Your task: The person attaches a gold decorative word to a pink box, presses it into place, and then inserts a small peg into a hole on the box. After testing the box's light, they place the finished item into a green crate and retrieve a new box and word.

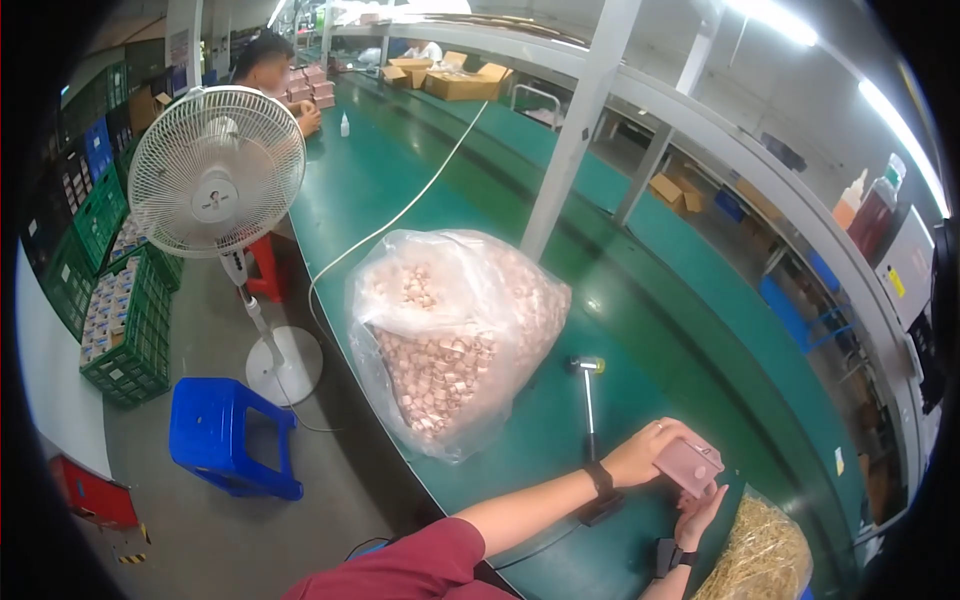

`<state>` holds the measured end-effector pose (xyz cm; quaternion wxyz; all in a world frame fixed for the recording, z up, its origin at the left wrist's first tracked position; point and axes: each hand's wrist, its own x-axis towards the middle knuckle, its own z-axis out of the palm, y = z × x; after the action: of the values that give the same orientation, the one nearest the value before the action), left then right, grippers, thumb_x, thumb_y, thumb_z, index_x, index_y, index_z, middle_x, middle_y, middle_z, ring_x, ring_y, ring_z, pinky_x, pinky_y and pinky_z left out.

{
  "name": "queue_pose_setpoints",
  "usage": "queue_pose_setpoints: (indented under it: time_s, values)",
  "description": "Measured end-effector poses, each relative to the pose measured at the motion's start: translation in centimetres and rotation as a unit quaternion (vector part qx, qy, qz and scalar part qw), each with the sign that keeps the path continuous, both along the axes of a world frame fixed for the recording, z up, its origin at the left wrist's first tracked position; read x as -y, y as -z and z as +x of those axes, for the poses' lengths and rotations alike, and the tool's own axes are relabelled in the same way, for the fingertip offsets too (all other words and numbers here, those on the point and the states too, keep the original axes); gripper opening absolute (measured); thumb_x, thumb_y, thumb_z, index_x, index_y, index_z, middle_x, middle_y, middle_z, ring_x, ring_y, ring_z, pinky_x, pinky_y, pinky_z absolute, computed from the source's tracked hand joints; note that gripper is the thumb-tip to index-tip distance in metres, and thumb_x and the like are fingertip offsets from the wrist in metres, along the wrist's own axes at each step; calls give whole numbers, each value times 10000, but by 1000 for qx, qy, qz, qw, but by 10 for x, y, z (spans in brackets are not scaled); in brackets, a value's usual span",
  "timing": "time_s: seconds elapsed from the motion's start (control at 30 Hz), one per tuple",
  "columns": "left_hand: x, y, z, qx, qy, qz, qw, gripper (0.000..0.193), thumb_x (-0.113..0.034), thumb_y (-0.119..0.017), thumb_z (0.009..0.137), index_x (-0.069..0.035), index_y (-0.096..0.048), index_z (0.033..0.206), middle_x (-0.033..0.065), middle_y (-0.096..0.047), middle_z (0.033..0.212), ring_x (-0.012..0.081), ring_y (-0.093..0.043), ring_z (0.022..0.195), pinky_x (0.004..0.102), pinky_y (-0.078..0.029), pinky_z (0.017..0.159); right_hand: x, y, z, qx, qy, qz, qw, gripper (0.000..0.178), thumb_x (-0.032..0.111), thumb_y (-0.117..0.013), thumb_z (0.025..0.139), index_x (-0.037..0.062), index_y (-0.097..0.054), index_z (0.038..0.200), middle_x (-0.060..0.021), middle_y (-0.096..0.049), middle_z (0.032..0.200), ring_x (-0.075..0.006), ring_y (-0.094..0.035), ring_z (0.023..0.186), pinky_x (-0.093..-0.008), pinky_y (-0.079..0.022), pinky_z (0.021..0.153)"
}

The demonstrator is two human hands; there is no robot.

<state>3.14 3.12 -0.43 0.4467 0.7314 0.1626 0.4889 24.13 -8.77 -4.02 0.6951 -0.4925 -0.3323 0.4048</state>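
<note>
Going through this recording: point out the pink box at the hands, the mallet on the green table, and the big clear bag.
Pink box (pixel 686 466): head view, on its upward face.
Mallet (pixel 589 408): head view, on its metal shaft.
Clear bag (pixel 482 284): head view, on its plastic wall.

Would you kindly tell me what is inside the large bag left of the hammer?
Small pale pink pieces show; whatever lies deeper in the clear bag is hidden.

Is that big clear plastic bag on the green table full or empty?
Largely full: the bag bulges, and a mass of pink pieces shows through its clear plastic.
</note>
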Motion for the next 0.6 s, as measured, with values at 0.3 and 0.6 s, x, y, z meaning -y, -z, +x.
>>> queue_pose_setpoints:
  time_s: [0.3,0.6]
  values:
    - [-7,16,14,-35,46,127,990,590,99,-598,688,-76,-494,1242,115,-471,1303,319,-442,1219,383,-422,1006,-14,-34,-29,-144,63,-102,982,441,390,-510,872,81,-528,1186,-97,-624,1046,-201,-628,882,-288,-521,689]
    - [-20,18,3,56,204,-198,957,586,11,-627,731,-51,-468,1292,118,-498,1305,231,-524,1148,356,-449,957,71,-77,-49,141,230,-18,963,649,87,-543,734,5,-388,1359,-138,-492,1277,-249,-552,1100,-352,-464,919]
